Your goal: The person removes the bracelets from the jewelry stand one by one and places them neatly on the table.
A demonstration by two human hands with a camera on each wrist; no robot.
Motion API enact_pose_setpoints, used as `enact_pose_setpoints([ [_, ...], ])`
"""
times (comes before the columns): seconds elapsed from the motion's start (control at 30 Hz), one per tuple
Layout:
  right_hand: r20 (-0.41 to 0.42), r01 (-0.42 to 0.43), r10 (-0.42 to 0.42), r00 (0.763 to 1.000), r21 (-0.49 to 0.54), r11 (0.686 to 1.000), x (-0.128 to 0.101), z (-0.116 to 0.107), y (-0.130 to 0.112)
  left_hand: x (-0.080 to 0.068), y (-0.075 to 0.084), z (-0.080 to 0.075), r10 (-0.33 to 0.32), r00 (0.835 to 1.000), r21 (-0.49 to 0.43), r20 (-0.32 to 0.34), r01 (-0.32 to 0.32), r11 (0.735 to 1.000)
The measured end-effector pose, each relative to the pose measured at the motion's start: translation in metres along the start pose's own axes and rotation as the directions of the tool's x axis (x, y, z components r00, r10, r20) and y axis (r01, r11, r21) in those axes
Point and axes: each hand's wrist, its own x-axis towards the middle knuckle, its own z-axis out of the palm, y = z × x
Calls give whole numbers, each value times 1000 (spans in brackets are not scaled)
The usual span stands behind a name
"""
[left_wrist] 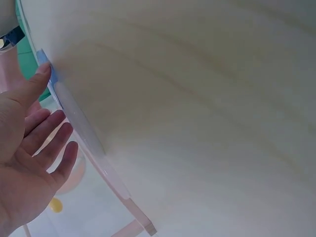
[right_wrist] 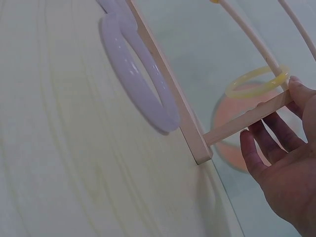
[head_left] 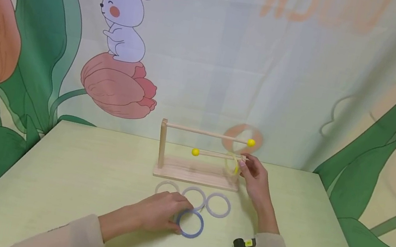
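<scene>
We see the left hand point(head_left: 159, 213) resting flat on the pale green table point(head_left: 66, 180), its fingers relaxed and touching the blue ring point(head_left: 190, 223) at the near middle. Just beyond lie three pale rings point(head_left: 218, 205) in a row. The right hand point(head_left: 256, 181) reaches to the right end of the wooden rack point(head_left: 195, 174), fingers pinching a yellow ring point(head_left: 232, 164) that hangs on the lower dowel point(head_left: 216, 155) beside the right post. Both dowels end in yellow balls point(head_left: 251, 142). A small black device point(head_left: 243, 245) lies near the right sleeve.
</scene>
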Motion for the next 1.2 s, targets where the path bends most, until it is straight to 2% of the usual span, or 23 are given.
enact_pose_setpoints([
  [0.93, -3, -14, 14, 1000, -2, 1000, -1, -1, 1, 2, 0, -3, -11, 1000, -53, 13, 12, 999],
  [1.07, -3, -13, 13, 1000, -3, 1000, -1, 0, 0, 11, 5, -13, -34, 999, -59, -4, 34, 998],
  [1.2, -7, -11, 11, 1000, -5, 1000, -1, -1, 0, 29, 10, -28, -64, 996, -80, -66, 58, 995],
])
